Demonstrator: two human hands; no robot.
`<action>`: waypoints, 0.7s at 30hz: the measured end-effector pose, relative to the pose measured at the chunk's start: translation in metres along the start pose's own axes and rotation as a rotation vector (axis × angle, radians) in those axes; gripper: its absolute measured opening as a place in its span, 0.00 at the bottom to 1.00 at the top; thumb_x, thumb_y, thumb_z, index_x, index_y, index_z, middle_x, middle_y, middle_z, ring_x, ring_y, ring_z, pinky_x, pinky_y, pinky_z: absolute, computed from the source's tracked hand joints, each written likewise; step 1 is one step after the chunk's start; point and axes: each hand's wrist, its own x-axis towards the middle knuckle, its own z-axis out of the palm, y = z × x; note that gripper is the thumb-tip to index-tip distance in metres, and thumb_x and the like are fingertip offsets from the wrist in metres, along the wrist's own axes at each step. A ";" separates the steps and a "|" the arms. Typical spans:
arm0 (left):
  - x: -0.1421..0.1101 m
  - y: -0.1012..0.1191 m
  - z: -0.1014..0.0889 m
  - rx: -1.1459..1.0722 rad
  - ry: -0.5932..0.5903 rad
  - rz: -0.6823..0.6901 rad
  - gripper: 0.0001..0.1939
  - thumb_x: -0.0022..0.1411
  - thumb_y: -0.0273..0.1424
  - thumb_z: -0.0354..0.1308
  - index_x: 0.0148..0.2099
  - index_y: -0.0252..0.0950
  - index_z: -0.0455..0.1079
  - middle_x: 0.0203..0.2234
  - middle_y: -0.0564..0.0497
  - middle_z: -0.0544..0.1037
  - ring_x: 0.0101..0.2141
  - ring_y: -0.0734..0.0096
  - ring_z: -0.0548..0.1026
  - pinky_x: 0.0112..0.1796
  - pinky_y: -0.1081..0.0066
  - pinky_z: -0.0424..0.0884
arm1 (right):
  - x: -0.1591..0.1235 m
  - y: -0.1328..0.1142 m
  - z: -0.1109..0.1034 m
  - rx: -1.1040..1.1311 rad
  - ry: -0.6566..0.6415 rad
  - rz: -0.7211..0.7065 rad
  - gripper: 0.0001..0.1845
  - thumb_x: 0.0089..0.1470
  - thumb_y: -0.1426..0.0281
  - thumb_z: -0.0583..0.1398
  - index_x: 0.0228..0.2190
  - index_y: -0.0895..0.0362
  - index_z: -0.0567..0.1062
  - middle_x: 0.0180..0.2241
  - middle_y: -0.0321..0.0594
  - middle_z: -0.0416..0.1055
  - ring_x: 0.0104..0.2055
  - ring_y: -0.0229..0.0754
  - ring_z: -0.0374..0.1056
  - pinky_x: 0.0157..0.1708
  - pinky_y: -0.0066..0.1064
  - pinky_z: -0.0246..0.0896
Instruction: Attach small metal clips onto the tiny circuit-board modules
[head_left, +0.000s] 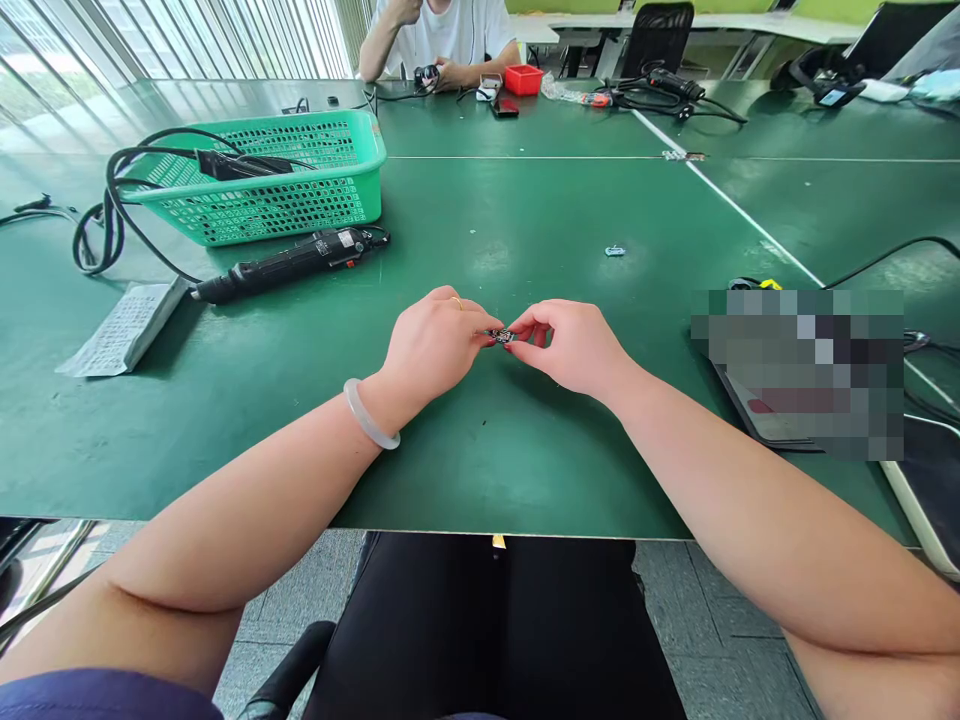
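Note:
A small dark, patterned piece (500, 336) is pinched between my two hands, just above the green table (480, 460); it is too small for me to tell its kind. My left hand (439, 340) closes thumb and fingers on its left end, with a ring on one finger and a pale bangle at the wrist. From the other side my right hand (574, 345) grips the right end between thumb and fingertips. Beyond my right hand lies a small light-blue piece (615, 251). A black electric screwdriver (292, 266) rests on the table to the left.
A green plastic basket (292, 200) holds a black cabled device. Near it lies a folded, written-on paper packet (127, 325). At right is a partly blurred flat device (787, 380). Across the table sits a person in a white shirt (457, 40), beside a red box (523, 79).

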 end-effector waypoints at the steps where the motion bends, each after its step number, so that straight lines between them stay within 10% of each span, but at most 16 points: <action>1: 0.000 0.000 0.000 -0.011 -0.002 0.012 0.10 0.63 0.32 0.57 0.42 0.44 0.80 0.35 0.53 0.83 0.34 0.66 0.72 0.32 0.67 0.66 | 0.000 0.000 0.000 0.001 0.001 0.000 0.07 0.48 0.66 0.63 0.30 0.55 0.78 0.28 0.38 0.73 0.28 0.39 0.63 0.29 0.33 0.55; 21: 0.002 0.005 -0.001 -0.085 -0.053 -0.047 0.10 0.61 0.23 0.52 0.35 0.37 0.74 0.33 0.50 0.80 0.35 0.65 0.71 0.35 0.66 0.66 | -0.001 -0.003 0.002 -0.078 -0.017 -0.065 0.06 0.49 0.67 0.62 0.30 0.56 0.77 0.27 0.39 0.72 0.29 0.40 0.64 0.30 0.33 0.57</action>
